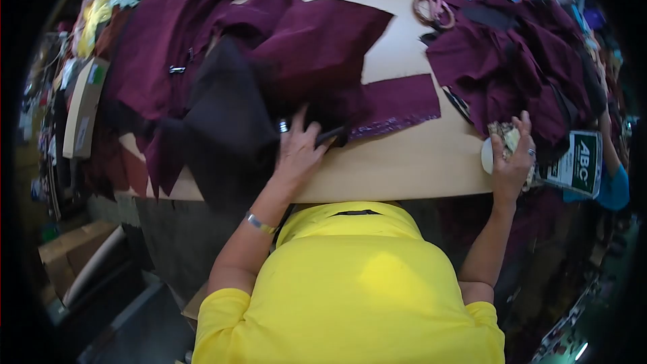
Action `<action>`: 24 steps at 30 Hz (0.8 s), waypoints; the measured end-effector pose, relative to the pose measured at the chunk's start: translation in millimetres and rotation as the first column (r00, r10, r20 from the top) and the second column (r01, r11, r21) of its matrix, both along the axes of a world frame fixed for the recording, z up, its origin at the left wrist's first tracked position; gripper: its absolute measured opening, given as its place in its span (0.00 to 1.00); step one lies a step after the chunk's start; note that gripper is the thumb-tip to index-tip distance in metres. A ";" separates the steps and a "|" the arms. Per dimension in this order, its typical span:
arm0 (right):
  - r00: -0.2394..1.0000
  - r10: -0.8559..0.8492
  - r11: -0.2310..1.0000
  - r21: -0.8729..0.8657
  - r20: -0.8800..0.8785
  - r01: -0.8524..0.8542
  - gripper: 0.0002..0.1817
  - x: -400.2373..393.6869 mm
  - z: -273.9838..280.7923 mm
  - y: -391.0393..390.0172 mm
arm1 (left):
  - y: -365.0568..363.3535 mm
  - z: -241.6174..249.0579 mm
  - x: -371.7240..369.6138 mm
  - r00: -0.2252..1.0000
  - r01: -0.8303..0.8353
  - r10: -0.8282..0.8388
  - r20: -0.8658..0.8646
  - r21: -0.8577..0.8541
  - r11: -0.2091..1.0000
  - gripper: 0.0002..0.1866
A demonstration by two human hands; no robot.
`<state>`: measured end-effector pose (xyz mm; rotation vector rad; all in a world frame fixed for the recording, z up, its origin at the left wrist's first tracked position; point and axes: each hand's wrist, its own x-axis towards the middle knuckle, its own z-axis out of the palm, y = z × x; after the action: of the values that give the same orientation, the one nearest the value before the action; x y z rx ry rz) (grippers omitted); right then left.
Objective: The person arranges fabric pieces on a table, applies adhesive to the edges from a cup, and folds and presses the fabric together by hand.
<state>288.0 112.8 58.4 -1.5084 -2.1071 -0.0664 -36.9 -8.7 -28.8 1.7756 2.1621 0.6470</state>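
At the table's front edge, my left hand (300, 152) has its fingers closed on the edge of a dark cloth (226, 104), which hangs over the edge. A maroon garment (310, 34) spreads beyond it, and a maroon strip with a patterned edge (401, 104) lies to the right. My right hand (513, 158) is over a small pale container (486, 156) with beige bits, thumb and fingers apart. The container is mostly hidden by the hand. Just beyond are a second maroon garment (505, 61) and a slim dark tool (457, 104).
Pink-handled scissors (438, 12) lie at the back right. A green and white ABC box (577, 163) stands at the right edge, near another person's blue sleeve (612, 189). A long carton (85, 108) and piled cloth are on the left. The pale table (418, 168) has a curved front edge.
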 end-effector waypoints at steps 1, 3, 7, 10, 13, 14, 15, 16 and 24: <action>0.997 0.069 0.998 0.005 0.026 -0.069 0.35 -13.5 -2.3 2.6 | 6.2 -6.0 -0.9 0.999 -0.006 0.006 0.039 -0.002 1.000 0.12; 0.977 0.197 0.980 0.023 0.083 -0.199 0.35 -39.1 -5.1 4.1 | 23.9 -12.5 2.6 0.987 0.012 -0.014 0.160 0.014 1.000 0.11; 0.948 0.318 0.946 0.075 -0.024 -0.316 0.33 -78.6 0.6 12.2 | 75.8 -27.7 21.3 0.901 0.359 -0.411 0.141 0.288 0.888 0.13; 0.921 0.364 0.930 0.107 -0.139 -0.351 0.32 -100.0 9.6 20.4 | 107.1 -26.1 15.8 0.687 0.592 -0.669 0.283 0.315 0.742 0.16; 0.896 0.401 0.916 0.086 -0.191 -0.392 0.32 -107.3 5.3 33.9 | 120.4 -0.5 -15.2 0.747 0.586 -0.643 0.170 0.287 0.757 0.19; 0.892 0.409 0.912 0.072 -0.193 -0.403 0.32 -109.1 1.7 36.0 | 121.2 14.5 -33.7 0.814 0.540 -0.573 0.099 0.238 0.807 0.22; 0.887 0.417 0.909 0.059 -0.197 -0.414 0.32 -110.6 -2.0 36.5 | 122.3 18.3 -55.7 0.873 0.473 -0.488 0.000 0.241 0.847 0.26; 0.880 0.426 0.904 0.054 -0.210 -0.424 0.33 -112.5 -6.2 35.6 | 121.7 15.4 -81.3 0.925 0.378 -0.378 -0.042 0.224 0.899 0.32; 0.848 0.427 0.868 -0.120 -0.315 -0.482 0.34 -114.7 -39.4 27.0 | 47.2 62.9 -153.9 0.744 0.370 -0.497 -0.446 -0.345 0.863 0.10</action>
<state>173.3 139.8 18.9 -0.9970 -2.2225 0.5147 -190.9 38.5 34.1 2.3995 1.8620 -0.2394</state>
